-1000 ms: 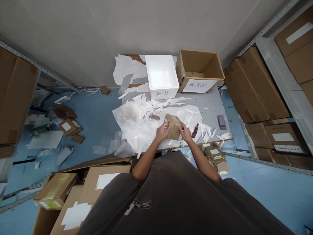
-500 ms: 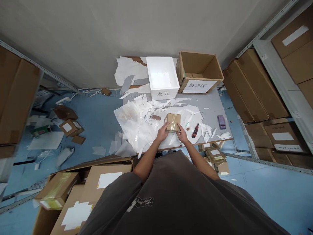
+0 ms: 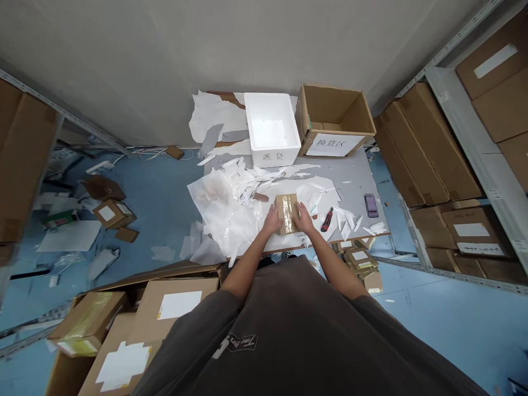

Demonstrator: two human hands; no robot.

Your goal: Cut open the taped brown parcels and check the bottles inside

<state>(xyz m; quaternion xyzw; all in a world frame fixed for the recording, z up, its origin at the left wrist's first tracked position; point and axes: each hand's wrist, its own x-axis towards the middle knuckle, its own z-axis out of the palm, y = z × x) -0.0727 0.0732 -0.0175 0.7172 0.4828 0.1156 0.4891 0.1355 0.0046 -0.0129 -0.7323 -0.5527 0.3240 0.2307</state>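
Observation:
A small brown cardboard box [image 3: 287,213] with shiny tape down its middle is held between both hands above the near part of the table. My left hand [image 3: 273,220] grips its left side, and my right hand [image 3: 304,218] grips its right side. Just right of my right hand lies a red and black cutter [image 3: 327,219]. Torn white paper [image 3: 247,184] and a crumpled plastic sheet [image 3: 225,220] are spread to the left of the box.
Behind the hands stand a white foam box [image 3: 275,157] and an open cardboard carton [image 3: 336,144] with a written label. A blurred purple item [image 3: 370,205] lies at the table's right. Large cartons [image 3: 181,286] stand at lower left; shelves of boxes [image 3: 429,148] rise on the right.
The small box has turned so its tape runs front to back, and it shows a longer top face. Both hands now press its sides. The view has shifted slightly.

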